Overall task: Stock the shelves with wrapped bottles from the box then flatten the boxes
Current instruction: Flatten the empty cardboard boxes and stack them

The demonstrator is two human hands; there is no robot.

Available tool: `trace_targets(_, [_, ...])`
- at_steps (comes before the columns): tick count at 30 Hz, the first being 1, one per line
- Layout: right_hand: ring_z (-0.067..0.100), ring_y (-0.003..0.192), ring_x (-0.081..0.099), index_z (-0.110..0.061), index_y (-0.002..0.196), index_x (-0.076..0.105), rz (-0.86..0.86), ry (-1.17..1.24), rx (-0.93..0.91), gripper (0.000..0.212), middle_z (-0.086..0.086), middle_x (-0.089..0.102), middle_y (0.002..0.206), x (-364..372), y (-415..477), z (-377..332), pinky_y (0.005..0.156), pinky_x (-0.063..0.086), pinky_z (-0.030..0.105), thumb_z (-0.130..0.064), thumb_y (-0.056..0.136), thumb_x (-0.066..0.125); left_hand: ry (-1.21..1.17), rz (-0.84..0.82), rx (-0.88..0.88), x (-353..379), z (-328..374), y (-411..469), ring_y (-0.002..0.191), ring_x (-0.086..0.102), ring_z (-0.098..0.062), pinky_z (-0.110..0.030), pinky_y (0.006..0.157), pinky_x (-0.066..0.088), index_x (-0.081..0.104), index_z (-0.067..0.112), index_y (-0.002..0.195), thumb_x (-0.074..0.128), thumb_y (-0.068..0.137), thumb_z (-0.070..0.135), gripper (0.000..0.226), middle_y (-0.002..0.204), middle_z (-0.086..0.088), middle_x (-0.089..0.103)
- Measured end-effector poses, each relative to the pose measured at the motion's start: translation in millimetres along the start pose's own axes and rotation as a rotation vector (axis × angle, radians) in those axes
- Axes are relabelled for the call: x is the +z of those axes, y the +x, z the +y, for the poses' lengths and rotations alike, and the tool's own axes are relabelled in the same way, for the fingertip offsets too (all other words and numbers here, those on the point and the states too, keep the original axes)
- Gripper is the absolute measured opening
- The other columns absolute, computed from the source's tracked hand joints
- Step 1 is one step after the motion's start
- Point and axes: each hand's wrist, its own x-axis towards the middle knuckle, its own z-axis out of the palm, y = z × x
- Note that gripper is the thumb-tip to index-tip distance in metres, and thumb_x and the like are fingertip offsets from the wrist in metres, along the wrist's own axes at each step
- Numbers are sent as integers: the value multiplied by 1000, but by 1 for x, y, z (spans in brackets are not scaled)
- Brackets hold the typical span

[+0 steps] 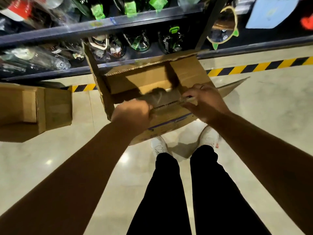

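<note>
Box (152,82) apparently empty, held off floor, far wall at shelf (50,72) front edge. Left hand (133,114) fingers curled over near rim; right hand (206,102) pinching same rim. Probably flattening: fold along creases, opposite corners inward, away from bottles (138,43).

This is a shop aisle. Just beyond the left hand (132,114) and right hand (205,100) stand dark metal shelves (71,30) packed with glass bottles in clear wrapping (138,42), some with bright green paper tags (97,12). Yellow-and-black striped tape (254,67) runs along the glossy pale tiled floor (271,107) at the shelves' foot. Both hands hold an open brown cardboard box (135,85). A second brown cardboard box (50,107) lies on the floor, well left of the left hand.
</note>
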Motion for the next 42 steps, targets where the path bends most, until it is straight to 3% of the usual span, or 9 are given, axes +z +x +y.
trace_targets(4, [37,104,61,-14,107,72,-72,-317,60,29,16,71,107,-28,0,50,97,39,46,-31,83,76,-122,-45,-33,7,-20,-14,94,65,-28,-30,71,42,70,24,119,52,99,48,36,101,-6,72])
trace_targets(8, [33,86,64,-16,87,75,-79,-233,44,15,8,73,89,-30,-3,44,84,41,39,-30,82,77,-206,-113,-106,15,-30,-16,97,67,-24,-29,71,41,69,28,122,55,98,42,31,110,-3,74])
trace_targets(16, [27,100,60,-23,104,69,-211,-320,194,33,3,67,102,12,-28,17,84,46,32,-51,93,56,-248,-77,-59,37,18,13,121,56,-24,-40,102,43,54,36,137,66,88,53,53,131,0,63])
trace_targets(24, [3,53,56,-15,83,62,-542,462,531,25,2,59,78,10,-13,43,51,40,9,-30,101,53,-217,9,-52,78,27,15,102,60,-20,-40,97,33,66,35,107,54,98,45,18,105,7,71])
trace_targets(29, [15,94,60,-27,85,60,-687,543,658,17,2,59,98,71,21,76,95,49,30,-17,78,72,-281,138,-33,90,22,3,102,62,-25,-42,98,33,72,30,109,60,97,39,19,104,1,74])
trace_targets(32, [29,99,65,-41,102,63,-710,274,425,54,4,64,111,125,28,104,84,57,43,-48,53,84,-295,167,-15,96,13,1,100,62,-29,-43,97,32,73,29,109,62,96,37,19,103,-2,74])
trace_targets(34, [25,119,57,-43,113,62,-887,-23,137,51,-2,59,126,141,30,102,96,48,38,-61,67,70,-300,214,20,102,8,-4,94,64,-30,-45,94,34,76,26,106,68,93,33,17,97,-3,75])
trace_targets(38, [27,139,33,-36,138,50,-895,-647,-371,51,-4,45,144,147,31,99,110,33,52,-29,90,66,-276,261,81,115,0,-12,78,66,-31,-45,86,39,78,20,97,76,87,25,11,84,-6,75])
trace_targets(42, [29,132,36,-37,129,55,-768,-754,-526,48,-8,50,134,131,27,92,111,28,54,-29,84,71,-276,305,87,118,5,-11,76,67,-32,-45,85,41,77,18,96,71,89,28,14,83,-6,75])
